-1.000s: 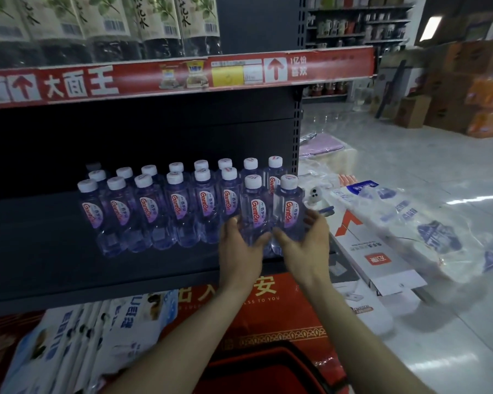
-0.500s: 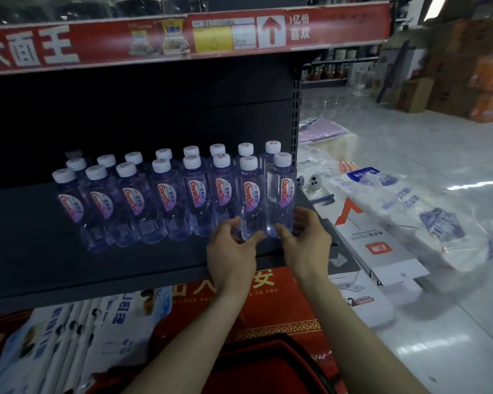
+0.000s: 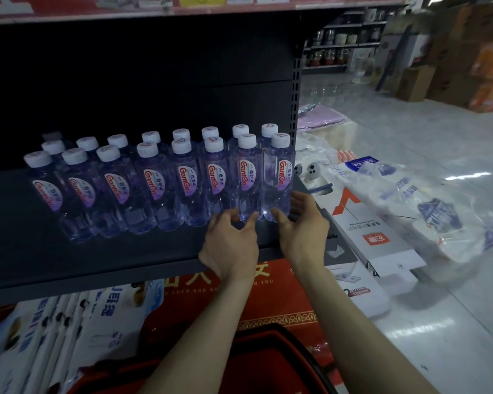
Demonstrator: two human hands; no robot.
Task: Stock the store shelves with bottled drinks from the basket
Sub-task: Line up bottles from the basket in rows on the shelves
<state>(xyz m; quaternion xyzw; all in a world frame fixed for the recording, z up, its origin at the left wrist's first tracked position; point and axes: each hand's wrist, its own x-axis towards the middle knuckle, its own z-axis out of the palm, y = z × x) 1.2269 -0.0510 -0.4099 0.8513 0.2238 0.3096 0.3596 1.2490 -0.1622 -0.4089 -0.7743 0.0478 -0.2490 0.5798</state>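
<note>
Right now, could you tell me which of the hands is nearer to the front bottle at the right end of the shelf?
Right. The right hand cups the base of the end bottle; the left hand grips the neighbouring bottle on its left.

left hand [image 3: 230, 245], right hand [image 3: 303, 227], bare forearms [image 3: 199, 331]

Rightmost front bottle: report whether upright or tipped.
The rightmost front bottle stands upright: white cap straight above its base on the shelf, level with the neighbouring bottle. The right hand grips its base.
</note>
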